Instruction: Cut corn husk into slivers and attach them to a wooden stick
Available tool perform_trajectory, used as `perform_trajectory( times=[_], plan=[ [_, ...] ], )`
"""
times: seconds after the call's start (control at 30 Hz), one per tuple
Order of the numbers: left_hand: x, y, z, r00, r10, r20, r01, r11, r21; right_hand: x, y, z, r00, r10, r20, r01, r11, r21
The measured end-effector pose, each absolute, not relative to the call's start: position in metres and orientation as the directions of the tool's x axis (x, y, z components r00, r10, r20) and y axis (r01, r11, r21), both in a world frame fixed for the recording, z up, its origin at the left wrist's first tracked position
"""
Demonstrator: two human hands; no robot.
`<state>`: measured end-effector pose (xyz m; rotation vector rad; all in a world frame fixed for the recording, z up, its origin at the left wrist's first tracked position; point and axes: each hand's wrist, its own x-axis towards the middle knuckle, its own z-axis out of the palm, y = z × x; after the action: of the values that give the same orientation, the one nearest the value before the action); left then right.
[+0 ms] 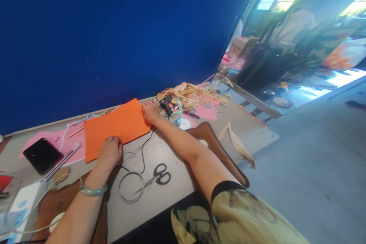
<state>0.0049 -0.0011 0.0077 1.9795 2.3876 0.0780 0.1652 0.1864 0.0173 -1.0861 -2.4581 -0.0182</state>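
On the surface (177, 173), an orange sheet (114, 131) is laid flat, its far side lying toward the blue wall (120, 38). Clock directions are taken from the sheet's middle. Its edge is covered between two and three o'clock by the right grip (150, 111), and near half past six by the left grip (110, 153). The right fingers are spread on the edge; the left ones are curled at it, their tips out of sight. Whether the sheet is pinched or merely pressed by either grip cannot be told.

Pink paper (76, 153) is partly hidden beneath the sheet, and a dark phone (42, 155) is set upon it toward nine o'clock. Just beyond the right grip, a black glue gun (166, 103) is seen beside a tangle of dried husks (190, 95), whose separate strips are hard to make out. At four o'clock, scissors (158, 174) are laid with their blades meeting a metal ring (119, 189); which lies uppermost is unclear. A brown piece (208, 131) is partly covered by the right forearm. At eight o'clock, a white box (28, 198) is crossed by a pale cable. The background at two o'clock is badly blurred.
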Motion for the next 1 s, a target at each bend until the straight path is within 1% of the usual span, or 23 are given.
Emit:
perform_trajectory(
  times=[0.2, 0.53, 0.73, 0.8, 1.0],
  plan=[
    [0.0046, -0.0003, 0.0081, -0.185, 0.983, -0.012, 0.981, 0.186, 0.057, 0.1658, 0.1857, 0.0185, -0.551, 0.715, 0.430, 0.731, 0.662, -0.164],
    [0.0056, -0.0001, 0.0098, -0.196, 0.980, -0.024, 0.979, 0.197, 0.062, 0.1670, 0.1860, 0.0198, -0.563, 0.722, 0.402, 0.733, 0.661, -0.161],
    [0.0052, -0.0005, 0.0082, -0.184, 0.983, -0.010, 0.981, 0.184, 0.053, 0.1650, 0.1864, 0.0184, -0.554, 0.719, 0.420, 0.733, 0.660, -0.163],
    [0.0053, -0.0006, 0.0083, -0.182, 0.983, -0.009, 0.982, 0.182, 0.056, 0.1645, 0.1862, 0.0186, -0.551, 0.724, 0.415, 0.732, 0.658, -0.177],
    [0.0067, -0.0012, 0.0100, -0.188, 0.982, -0.016, 0.980, 0.189, 0.059, 0.1638, 0.1866, 0.0200, -0.510, 0.756, 0.410, 0.712, 0.639, -0.292]
  ],
)
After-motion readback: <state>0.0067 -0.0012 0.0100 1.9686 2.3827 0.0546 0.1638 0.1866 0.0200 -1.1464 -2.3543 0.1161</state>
